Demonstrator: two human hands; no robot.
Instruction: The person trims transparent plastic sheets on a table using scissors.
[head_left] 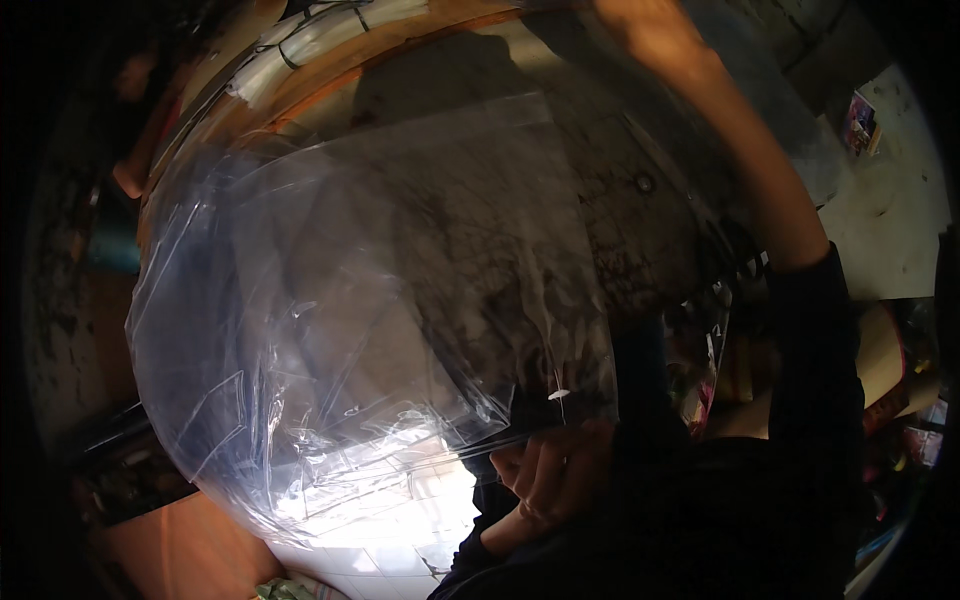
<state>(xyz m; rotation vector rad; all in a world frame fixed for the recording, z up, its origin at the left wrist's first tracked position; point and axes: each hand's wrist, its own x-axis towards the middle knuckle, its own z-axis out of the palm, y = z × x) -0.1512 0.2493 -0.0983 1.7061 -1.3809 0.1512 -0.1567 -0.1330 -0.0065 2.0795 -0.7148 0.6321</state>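
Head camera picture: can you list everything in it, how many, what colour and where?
large clear plastic sheet: one, colourless, centre
worn flat worktop: one, dark grey, beneath the sheet
strapped long bundle: one, whitish, top left
tiled floor: one, white, bottom
flat panel: one, orange-brown, bottom left
dim clutter: uncountable, mixed colours, right
dark-sleeved left hand: one, curled on the sheet's near edge
dark-sleeved right hand: one, cut off, top edge
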